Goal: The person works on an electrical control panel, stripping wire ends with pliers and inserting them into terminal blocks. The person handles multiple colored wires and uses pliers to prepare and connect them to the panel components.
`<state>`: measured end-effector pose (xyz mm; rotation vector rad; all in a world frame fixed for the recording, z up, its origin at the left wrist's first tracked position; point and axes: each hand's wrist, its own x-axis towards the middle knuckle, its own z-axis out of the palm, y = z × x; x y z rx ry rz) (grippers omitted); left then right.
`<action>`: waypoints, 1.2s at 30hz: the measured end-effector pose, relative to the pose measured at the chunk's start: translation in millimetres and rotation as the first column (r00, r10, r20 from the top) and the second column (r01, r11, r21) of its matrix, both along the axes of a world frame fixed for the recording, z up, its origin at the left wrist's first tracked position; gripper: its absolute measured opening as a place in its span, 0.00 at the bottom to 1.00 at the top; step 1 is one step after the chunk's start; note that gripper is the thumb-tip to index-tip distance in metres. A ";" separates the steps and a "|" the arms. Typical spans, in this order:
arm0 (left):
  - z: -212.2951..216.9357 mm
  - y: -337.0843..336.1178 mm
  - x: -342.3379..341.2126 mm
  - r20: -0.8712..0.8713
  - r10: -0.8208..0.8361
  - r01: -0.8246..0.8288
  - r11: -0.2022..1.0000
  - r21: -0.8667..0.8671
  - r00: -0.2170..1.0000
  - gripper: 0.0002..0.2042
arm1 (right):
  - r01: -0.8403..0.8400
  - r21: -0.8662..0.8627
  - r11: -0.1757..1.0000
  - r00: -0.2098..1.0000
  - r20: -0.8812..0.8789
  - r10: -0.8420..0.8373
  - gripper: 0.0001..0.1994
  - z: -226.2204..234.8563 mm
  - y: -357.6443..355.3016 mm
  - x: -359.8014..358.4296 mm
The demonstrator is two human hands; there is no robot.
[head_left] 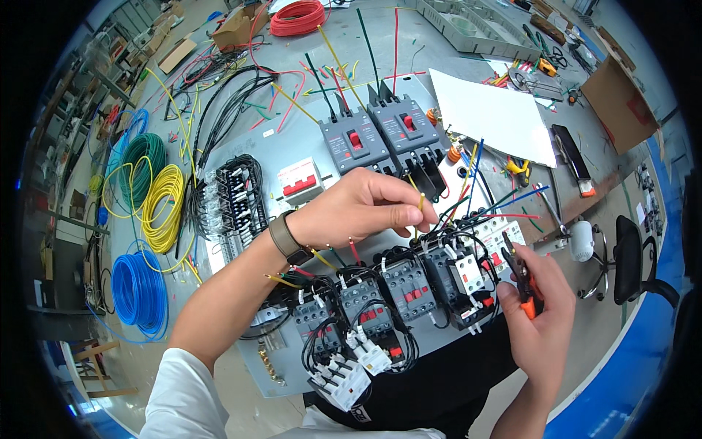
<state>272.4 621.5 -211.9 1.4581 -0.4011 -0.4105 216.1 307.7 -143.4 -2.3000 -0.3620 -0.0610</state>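
Above the middle of a grey metal mounting panel (281, 384), my left hand (358, 208) pinches a thin yellow wire (418, 186) between thumb and forefinger. My right hand (545, 314) is closed around cutting pliers (521, 276) with black and orange handles, their jaws pointing away from me near the row's right end. Below my left hand sits a row of contactors (406, 289) wired in black, with short coloured wire ends sticking up. Beyond it stand two dark grey circuit breakers (356, 143) with red toggles. My fingers partly hide the yellow wire's lower end.
Yellow (162, 208), green (139, 164) and blue wire coils (137, 289) lie at the left, a red coil (296, 16) at the back. A white sheet (490, 113), a grey tray (479, 29) and an open cardboard box (618, 106) are farther right. Small brass screws (270, 362) lie on the panel.
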 end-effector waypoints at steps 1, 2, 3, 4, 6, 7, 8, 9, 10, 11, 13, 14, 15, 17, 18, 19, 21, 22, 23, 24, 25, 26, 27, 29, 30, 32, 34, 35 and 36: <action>-0.7 0.8 0.4 -0.029 0.011 -0.011 1.000 -0.019 1.000 0.13 | -0.001 -0.001 1.000 1.000 0.005 0.001 0.24 -0.6 1.3 0.7; -0.3 1.4 1.0 -0.055 0.019 -0.021 0.999 -0.035 0.998 0.13 | -0.007 -0.012 1.000 0.999 0.035 0.007 0.24 0.0 2.7 1.8; -1.0 1.3 1.1 -0.054 0.015 -0.019 0.997 -0.075 0.998 0.14 | -0.012 -0.023 1.000 0.998 0.065 0.013 0.23 0.5 4.1 3.3; -1.8 0.6 0.9 -0.052 0.012 -0.018 0.993 -0.114 0.999 0.14 | -0.016 -0.035 0.999 0.995 0.094 0.019 0.23 1.2 5.1 4.9; -3.5 1.6 0.0 -0.055 0.015 -0.023 0.986 -0.164 0.998 0.15 | -0.037 -0.060 0.998 0.989 0.142 0.045 0.23 4.6 6.3 11.3; -4.4 3.3 -1.0 -0.058 0.020 -0.030 0.984 -0.174 0.998 0.15 | -0.047 -0.073 0.996 0.984 0.166 0.058 0.22 6.6 6.9 13.4; -4.8 4.6 -1.4 -0.060 0.027 -0.038 0.982 -0.185 0.998 0.15 | -0.014 -0.069 0.998 0.990 0.139 0.024 0.22 9.6 9.2 13.7; -6.4 5.7 -1.2 -0.060 0.028 -0.040 0.978 -0.204 0.998 0.15 | -0.003 -0.065 0.998 0.991 0.133 0.012 0.22 10.5 9.9 13.7; -8.8 6.8 -0.8 -0.060 0.029 -0.042 0.974 -0.223 0.998 0.15 | 0.007 -0.062 0.998 0.992 0.127 0.001 0.22 11.1 10.3 13.3; -10.0 7.6 -0.5 -0.060 0.030 -0.044 0.969 -0.241 0.998 0.14 | 0.018 -0.057 0.998 0.993 0.121 -0.011 0.22 11.5 10.6 12.7; -10.0 7.5 0.0 -0.046 0.029 -0.039 0.972 -0.231 0.999 0.14 | 0.007 -0.077 0.997 0.992 0.124 0.003 0.22 10.7 9.1 10.4; -9.7 7.6 -0.2 -0.041 0.028 -0.036 0.974 -0.223 0.999 0.14 | 0.003 -0.085 0.996 0.992 0.124 0.007 0.22 9.2 8.1 8.9; -9.4 7.6 -0.7 -0.043 0.031 -0.040 0.974 -0.223 0.999 0.14 | 0.003 -0.081 0.997 0.992 0.130 0.008 0.22 7.3 7.2 7.8; -8.6 7.5 -1.8 -0.047 0.036 -0.045 0.974 -0.222 0.998 0.13 | 0.003 -0.073 0.997 0.990 0.141 0.007 0.22 4.0 5.4 6.1; -9.0 7.2 -2.0 -0.048 0.041 -0.051 0.972 -0.228 0.998 0.13 | 0.014 -0.066 0.998 0.991 0.132 -0.005 0.22 4.0 5.0 5.2; -10.2 6.8 -1.9 -0.048 0.047 -0.057 0.971 -0.233 0.998 0.13 | 0.025 -0.059 0.998 0.992 0.124 -0.018 0.22 4.1 4.6 4.3; -11.4 6.7 -3.8 -0.053 0.052 -0.063 0.969 -0.240 0.997 0.12 | 0.036 -0.048 0.998 0.993 0.113 -0.030 0.22 3.3 3.8 2.0; -11.4 6.9 -3.8 -0.055 0.050 -0.062 0.968 -0.244 0.997 0.12 | 0.037 -0.045 0.998 0.993 0.113 -0.032 0.22 2.7 3.2 1.3; -10.7 8.5 -3.5 -0.057 0.049 -0.062 0.969 -0.241 0.997 0.12 | 0.038 -0.037 0.999 0.993 0.112 -0.034 0.21 1.2 4.0 0.4; -11.1 9.1 -3.0 -0.050 0.045 -0.056 0.972 -0.229 0.998 0.12 | 0.041 -0.050 0.998 0.994 0.105 -0.036 0.22 3.1 4.7 -1.5; -9.1 9.7 -3.1 -0.057 0.053 -0.064 0.973 -0.223 0.997 0.13 | 0.043 -0.042 0.998 0.994 0.102 -0.038 0.22 1.8 4.1 -2.2; -6.1 10.0 -3.4 -0.065 0.057 -0.069 0.974 -0.216 0.996 0.13 | 0.048 -0.033 0.998 0.994 0.098 -0.045 0.22 -0.5 1.9 -3.1; -2.6 11.4 -4.1 -0.073 0.061 -0.075 0.975 -0.209 0.995 0.13 | 0.053 -0.023 0.998 0.994 0.094 -0.051 0.22 -2.5 0.7 -4.4; 4.4 20.4 -6.3 -0.068 0.101 -0.109 0.986 -0.126 0.993 0.15 | 0.048 -0.032 0.998 0.996 0.075 -0.046 0.22 -2.8 -0.9 -7.8; 7.2 26.1 -7.2 -0.061 0.116 -0.122 0.988 -0.094 0.991 0.15 | 0.047 -0.037 0.998 0.997 0.068 -0.044 0.23 -2.2 -2.5 -9.2; 15.9 38.7 -10.8 -0.096 0.150 -0.155 0.987 -0.042 0.984 0.15 | 0.044 -0.036 0.998 0.997 0.062 -0.042 0.23 -2.3 -6.0 -11.4; 23.4 53.0 -14.4 -0.054 0.106 -0.103 0.994 0.046 0.993 0.13 | 0.046 -0.030 0.999 0.997 0.063 -0.044 0.23 -3.2 -10.7 -12.5; 26.2 60.3 -16.6 -0.013 0.071 -0.069 0.992 0.105 0.997 0.13 | 0.047 -0.027 0.999 0.997 0.060 -0.045 0.23 -3.4 -13.0 -12.8; 29.2 64.2 -21.6 -0.058 0.054 -0.047 0.992 0.120 0.997 0.12 | 0.048 -0.025 0.999 0.997 0.057 -0.047 0.23 -3.3 -15.4 -13.1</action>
